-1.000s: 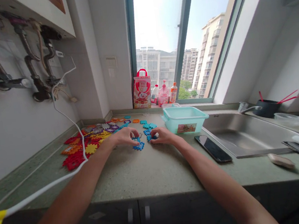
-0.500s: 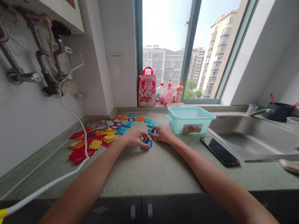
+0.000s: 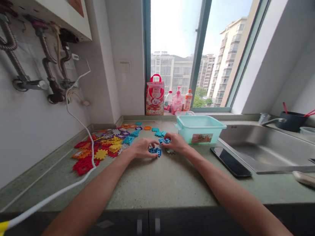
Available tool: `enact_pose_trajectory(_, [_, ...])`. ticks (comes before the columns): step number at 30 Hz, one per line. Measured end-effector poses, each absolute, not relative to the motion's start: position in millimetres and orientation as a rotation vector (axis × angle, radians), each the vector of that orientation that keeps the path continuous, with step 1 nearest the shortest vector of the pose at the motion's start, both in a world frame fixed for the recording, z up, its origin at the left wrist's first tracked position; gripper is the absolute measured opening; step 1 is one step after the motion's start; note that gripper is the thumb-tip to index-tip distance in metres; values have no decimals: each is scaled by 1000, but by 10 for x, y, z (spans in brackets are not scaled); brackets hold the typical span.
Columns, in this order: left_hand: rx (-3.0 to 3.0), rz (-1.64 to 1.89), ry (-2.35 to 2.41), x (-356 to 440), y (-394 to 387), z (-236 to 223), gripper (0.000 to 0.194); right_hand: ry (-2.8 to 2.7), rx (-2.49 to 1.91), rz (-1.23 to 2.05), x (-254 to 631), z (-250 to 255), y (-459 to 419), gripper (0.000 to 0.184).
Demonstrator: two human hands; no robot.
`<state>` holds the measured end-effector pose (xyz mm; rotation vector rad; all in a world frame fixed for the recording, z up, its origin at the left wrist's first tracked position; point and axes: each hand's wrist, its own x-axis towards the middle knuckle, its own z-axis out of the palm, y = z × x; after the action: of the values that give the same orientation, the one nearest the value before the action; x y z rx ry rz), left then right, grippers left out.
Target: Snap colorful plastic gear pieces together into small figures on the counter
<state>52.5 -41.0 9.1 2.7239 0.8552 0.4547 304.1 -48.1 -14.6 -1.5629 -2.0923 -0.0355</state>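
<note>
My left hand (image 3: 143,149) rests on the counter with its thumb and fingers curled round dark blue notched plastic tiles (image 3: 156,152). Just to the right, my right hand (image 3: 177,143) pinches another blue notched tile (image 3: 164,141) between thumb and fingers, slightly above the counter. Beneath that hand lies a grey tile (image 3: 170,152), partly in shadow. Light blue tiles (image 3: 160,133) lie beyond my right hand. To the left of my left hand spreads a pile of tiles in several colours, with yellow tiles (image 3: 101,154) and red tiles (image 3: 83,167) nearest me.
A turquoise plastic bin (image 3: 202,129) stands right of my hands. Beside the steel sink (image 3: 252,144) lies a black phone (image 3: 230,161). A white cable (image 3: 68,186) crosses the left side. On the sill stand a pink bag (image 3: 155,98) and several bottles (image 3: 177,102).
My right hand has lifted its blue tile slightly and moved a little right, away from the left hand. A grey tile now shows under it. The camera view has shifted slightly.
</note>
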Motion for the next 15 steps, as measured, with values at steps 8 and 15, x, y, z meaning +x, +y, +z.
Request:
enact_pose_trajectory(8, [2528, 1089, 1167, 333, -226, 75, 42, -2206, -1145, 84, 2913, 19, -754, 35])
enact_pose_trajectory(15, [2537, 1111, 1395, 225, -81, -19, 41, -2405, -1184, 234, 2705, -17, -868, 36])
